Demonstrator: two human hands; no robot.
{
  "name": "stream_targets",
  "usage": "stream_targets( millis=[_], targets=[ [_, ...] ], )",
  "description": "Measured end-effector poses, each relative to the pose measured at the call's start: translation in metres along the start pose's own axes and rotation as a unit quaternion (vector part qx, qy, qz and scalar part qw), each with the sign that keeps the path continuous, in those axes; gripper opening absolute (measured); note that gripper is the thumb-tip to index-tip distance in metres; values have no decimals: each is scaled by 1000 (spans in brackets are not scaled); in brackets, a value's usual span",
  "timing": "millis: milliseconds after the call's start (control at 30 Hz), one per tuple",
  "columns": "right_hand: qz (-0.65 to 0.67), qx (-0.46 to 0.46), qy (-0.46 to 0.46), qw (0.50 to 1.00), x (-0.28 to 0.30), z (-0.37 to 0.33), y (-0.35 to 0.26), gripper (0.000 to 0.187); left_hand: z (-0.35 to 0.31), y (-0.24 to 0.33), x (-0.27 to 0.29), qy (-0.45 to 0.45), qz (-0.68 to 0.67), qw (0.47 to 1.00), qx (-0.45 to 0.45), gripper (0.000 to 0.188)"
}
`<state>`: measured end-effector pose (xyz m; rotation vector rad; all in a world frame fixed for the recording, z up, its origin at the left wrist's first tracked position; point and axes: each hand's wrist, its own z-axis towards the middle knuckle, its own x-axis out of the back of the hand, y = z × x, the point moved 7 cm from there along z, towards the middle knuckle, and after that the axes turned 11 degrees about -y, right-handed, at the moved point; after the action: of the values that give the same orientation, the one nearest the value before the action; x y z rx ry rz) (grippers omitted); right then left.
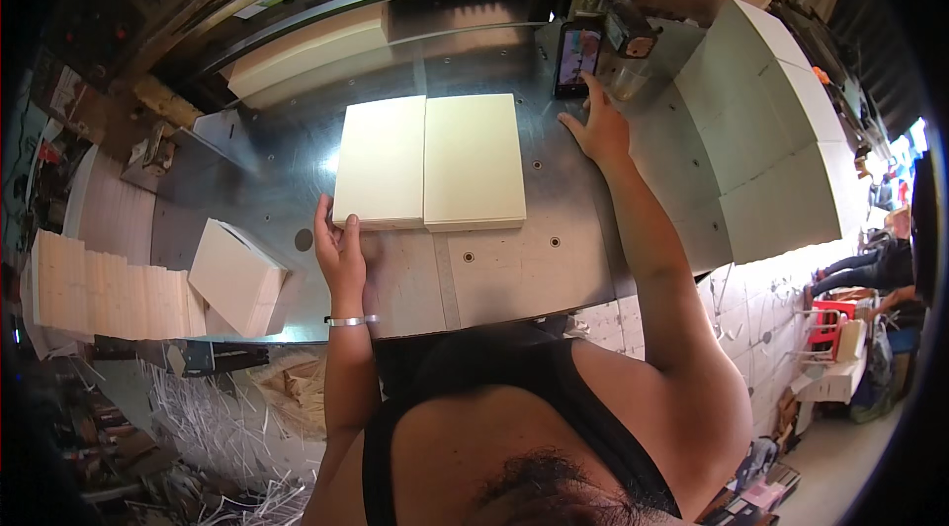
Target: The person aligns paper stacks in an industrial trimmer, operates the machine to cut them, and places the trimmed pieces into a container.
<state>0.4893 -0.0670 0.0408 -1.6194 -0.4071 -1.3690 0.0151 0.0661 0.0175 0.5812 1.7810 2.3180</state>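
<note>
Two cream-coloured paper stacks lie side by side on the metal table, the left stack point(380, 160) and the right stack point(474, 160). They meet along one long edge. My left hand point(341, 254) touches the near left corner of the left stack, fingers stretched along its side and thumb at its front edge. My right hand point(601, 131) reaches to an upright phone point(578, 56) at the far side. Its index fingertip is at the lower part of the lit screen; the thumb is spread away. Nothing is held in that hand.
Tall paper stacks point(781, 150) line the right side. More stacked paper point(109, 289) and a tilted block of paper point(235, 274) stand at the left. A long paper pile point(306, 56) lies behind a machine bar. Paper strips point(217, 427) litter the floor; another person point(860, 269) is far right.
</note>
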Motion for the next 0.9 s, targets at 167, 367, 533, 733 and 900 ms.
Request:
stream_targets(
  millis=[167, 367, 533, 733, 900],
  targets=[
    [-21, 16, 12, 1000, 2, 2, 0, 89, -3, -2, -1, 16, -11, 1000, -7, 62],
    [-18, 20, 23, 999, 0, 3, -1, 94, 0, -2, 0, 14, -20, 1000, -1, 62],
    [-34, 24, 41, 998, 2, 3, -2, 99, 0, -2, 0, 13, -15, 1000, -7, 62],
    [-28, 13, 20, 999, -1, 5, 0, 102, 1, -3, 1, 11, -15, 1000, -8, 62],
    [-30, 22, 60, 998, 1, 7, 3, 107, 0, 0, -1, 13, -7, 1000, -3, 62]
  ],
)
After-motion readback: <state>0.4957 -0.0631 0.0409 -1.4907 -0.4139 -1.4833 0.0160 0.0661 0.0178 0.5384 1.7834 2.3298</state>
